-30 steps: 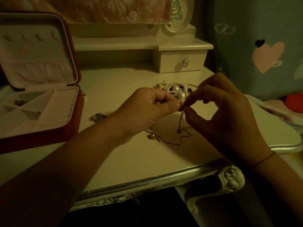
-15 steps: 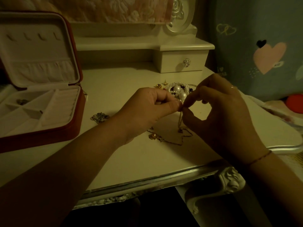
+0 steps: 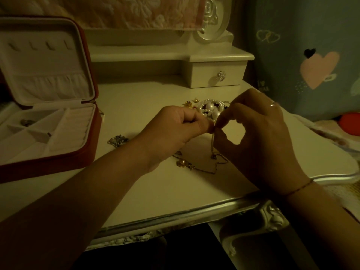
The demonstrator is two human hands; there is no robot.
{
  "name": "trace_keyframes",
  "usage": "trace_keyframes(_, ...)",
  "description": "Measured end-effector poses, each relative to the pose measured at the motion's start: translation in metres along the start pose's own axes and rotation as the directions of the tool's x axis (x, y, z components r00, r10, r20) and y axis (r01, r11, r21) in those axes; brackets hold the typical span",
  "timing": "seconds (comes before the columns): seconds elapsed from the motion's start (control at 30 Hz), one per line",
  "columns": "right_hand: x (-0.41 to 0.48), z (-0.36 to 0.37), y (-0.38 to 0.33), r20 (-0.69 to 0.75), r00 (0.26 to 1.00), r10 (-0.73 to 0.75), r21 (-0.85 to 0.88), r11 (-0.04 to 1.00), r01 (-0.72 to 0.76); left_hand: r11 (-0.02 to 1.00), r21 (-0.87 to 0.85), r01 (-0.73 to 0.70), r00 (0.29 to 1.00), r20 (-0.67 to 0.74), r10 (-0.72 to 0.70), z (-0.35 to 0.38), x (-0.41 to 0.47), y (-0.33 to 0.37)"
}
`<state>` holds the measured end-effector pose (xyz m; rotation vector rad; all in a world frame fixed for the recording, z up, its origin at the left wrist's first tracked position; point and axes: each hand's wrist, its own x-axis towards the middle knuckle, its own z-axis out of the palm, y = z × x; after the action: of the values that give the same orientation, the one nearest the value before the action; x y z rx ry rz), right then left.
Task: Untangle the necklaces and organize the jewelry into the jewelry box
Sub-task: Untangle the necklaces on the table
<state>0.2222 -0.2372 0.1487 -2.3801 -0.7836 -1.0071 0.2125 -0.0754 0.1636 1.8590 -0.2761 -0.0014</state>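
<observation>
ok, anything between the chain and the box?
Nothing tall. Left hand and right hand pinch the chain; the open box sits left, with only a small silver tangle flat on the table between.

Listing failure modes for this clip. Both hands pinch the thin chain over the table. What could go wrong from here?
1. Left hand and right hand pinch the thin chain at one spot; pulling apart might tighten a knot or snap it.
2. Its slack lies by the gold pendant; lifting could snag it.
</observation>
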Motion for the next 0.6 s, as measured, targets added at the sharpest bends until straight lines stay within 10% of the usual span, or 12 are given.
trace_keyframes(0.6, 0.0007, 0.0024, -0.0046, 0.028, 0.999, 0.021, 0.016, 1.0, -0.022, 1.0, 0.001, -0.004, 1.0, 0.03, 0.004, 0.0002, -0.0016, 0.0004)
